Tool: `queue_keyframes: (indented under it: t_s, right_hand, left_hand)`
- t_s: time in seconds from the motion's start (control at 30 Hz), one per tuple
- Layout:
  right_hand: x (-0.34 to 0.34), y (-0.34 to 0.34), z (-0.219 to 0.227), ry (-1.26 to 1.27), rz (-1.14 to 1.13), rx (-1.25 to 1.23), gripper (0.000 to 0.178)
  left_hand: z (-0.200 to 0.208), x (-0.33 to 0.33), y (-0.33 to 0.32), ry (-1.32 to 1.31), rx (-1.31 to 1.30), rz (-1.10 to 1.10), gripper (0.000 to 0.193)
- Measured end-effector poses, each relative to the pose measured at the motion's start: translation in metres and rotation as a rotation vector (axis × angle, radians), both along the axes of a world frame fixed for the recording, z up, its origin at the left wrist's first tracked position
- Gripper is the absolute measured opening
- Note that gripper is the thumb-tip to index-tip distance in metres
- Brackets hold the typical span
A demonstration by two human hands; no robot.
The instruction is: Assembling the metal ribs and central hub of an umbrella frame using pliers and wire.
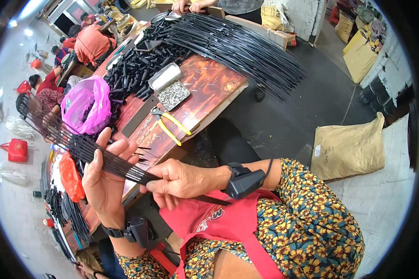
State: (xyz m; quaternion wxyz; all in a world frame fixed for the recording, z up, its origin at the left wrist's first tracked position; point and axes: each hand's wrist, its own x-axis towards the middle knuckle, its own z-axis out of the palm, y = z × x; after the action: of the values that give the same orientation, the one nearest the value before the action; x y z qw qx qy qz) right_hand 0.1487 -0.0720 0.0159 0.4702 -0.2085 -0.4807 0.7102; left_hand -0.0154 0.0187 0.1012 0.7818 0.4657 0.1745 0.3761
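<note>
A bundle of thin black rods [111, 162] slants across the picture from the upper left to my chest. My right hand [177, 180] is closed around its lower part, with the rod ends sticking out below the fist. My left hand [108, 179] is palm up beneath the rods, its thumb and fingers stretched out and apart. The bundle crosses that palm without the fingers wrapping it. Beyond my hands, yellow-handled pliers [168, 124] lie on the wooden table [209, 93]. A tin of small metal pieces [173, 95] stands just past them.
Black plastic parts [135, 69] are heaped on the table beside a pink plastic bag [86, 106]. Long black rods [237, 51] overhang its far right edge. A co-worker's hands [188, 5] are at the far end. A tan sack [349, 146] lies at the right.
</note>
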Motion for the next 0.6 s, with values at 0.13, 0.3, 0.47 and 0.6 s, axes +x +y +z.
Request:
queue_keyframes:
  t_s: [0.13, 0.3, 0.47, 0.6]
  right_hand:
    - [-0.007, 0.02, -0.008, -0.202, -0.111, 0.382, 0.015]
    - [-0.002, 0.027, 0.001, -0.353, -0.076, 0.388, 0.015]
    - [0.003, 0.032, 0.014, -0.457, 0.073, 0.551, 0.018]
    - [-0.005, 0.054, 0.017, -0.543, 0.033, 0.472, 0.022]
  left_hand:
    - [0.004, -0.004, -0.003, 0.087, 0.069, 0.033, 0.049]
    - [0.004, -0.004, -0.008, 0.118, 0.136, 0.031, 0.053]
    - [0.009, -0.017, -0.011, 0.158, 0.112, 0.002, 0.054]
    - [0.013, -0.022, 0.024, 0.135, 0.161, -0.024, 0.054]
